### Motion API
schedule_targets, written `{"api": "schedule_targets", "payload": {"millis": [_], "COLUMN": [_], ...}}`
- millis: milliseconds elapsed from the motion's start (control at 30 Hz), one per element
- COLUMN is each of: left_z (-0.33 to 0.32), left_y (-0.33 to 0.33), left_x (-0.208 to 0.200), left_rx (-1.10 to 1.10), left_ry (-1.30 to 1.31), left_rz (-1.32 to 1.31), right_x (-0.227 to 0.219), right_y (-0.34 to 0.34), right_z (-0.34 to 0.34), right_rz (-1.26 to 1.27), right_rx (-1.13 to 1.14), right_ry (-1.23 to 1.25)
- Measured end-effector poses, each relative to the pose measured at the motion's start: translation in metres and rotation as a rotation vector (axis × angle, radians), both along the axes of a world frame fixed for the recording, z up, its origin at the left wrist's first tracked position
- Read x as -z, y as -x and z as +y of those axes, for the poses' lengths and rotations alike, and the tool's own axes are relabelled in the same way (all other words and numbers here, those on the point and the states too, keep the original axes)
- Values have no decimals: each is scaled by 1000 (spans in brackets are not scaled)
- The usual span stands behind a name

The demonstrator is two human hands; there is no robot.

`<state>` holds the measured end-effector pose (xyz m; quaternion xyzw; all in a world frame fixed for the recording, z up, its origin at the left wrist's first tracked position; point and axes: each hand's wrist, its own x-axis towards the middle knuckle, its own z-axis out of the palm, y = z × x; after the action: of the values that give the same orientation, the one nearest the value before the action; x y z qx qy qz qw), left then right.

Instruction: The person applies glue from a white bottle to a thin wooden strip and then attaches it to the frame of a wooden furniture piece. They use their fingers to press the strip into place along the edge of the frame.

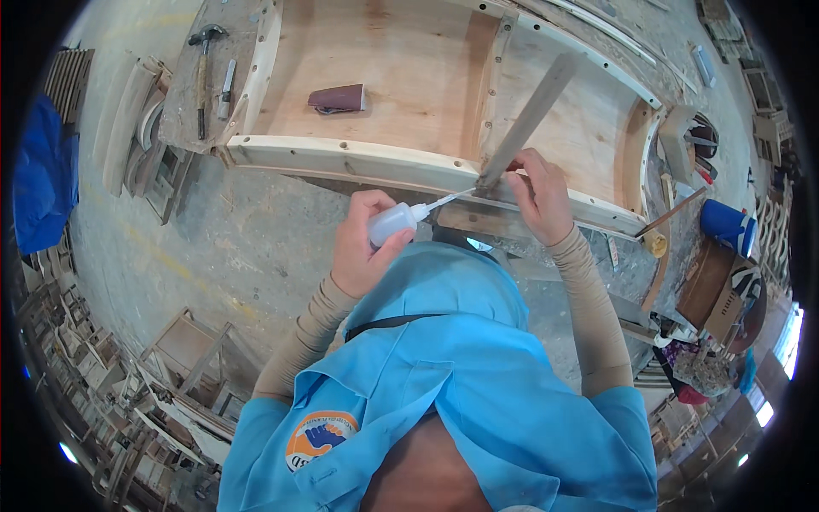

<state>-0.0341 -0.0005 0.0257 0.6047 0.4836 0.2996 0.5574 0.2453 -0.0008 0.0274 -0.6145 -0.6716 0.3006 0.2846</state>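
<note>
My left hand (363,243) is wrapped round a translucent white squeeze bottle (392,225) with a long thin nozzle. The nozzle tip reaches the near rail of a pale wooden frame (358,159), close to the lower end of a greyish wooden strip (533,115). This strip slants up and right across the frame. Beside its lower end, my right hand (543,198) has thumb and fingers bent together at the rail; what they pinch, if anything, is hidden. Plywood panels fill the frame, and dark holes dot its rails.
A folded brown sheet, like sandpaper (339,98), lies on the left panel. Left of the frame are a hammer (203,81) and a slim light-handled tool (227,90). A blue container (725,224) and a cardboard box (712,294) stand at right. Stacked wooden parts (141,128) sit at left.
</note>
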Motion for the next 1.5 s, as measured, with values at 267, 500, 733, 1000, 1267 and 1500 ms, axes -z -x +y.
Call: {"api": "schedule_targets", "payload": {"millis": [267,500,733,1000,1267,1500], "left_z": [-37,-52,-52,-55,-54,-50], "left_y": [-22,-48,-59,-71,-72,-70], "left_x": [13,26,34,32,27,26], "left_rx": [-232,-432,-458,-469,-424,-481], "left_ry": [-288,-430,-596,-678,-731,-706], "left_rz": [95,69,158,174,264,220], "right_x": [10,16,25,28,27,24], "right_y": [-4,-3,-7,-6,-7,-6], "right_z": [-6,-9,-9,-10,-11,-11], "right_rz": [11,20,13,9,15,23], "right_rx": [-35,-5,-10,-19,-16,8], "right_ry": [-108,-140,-253,-320,-316,-293]}}
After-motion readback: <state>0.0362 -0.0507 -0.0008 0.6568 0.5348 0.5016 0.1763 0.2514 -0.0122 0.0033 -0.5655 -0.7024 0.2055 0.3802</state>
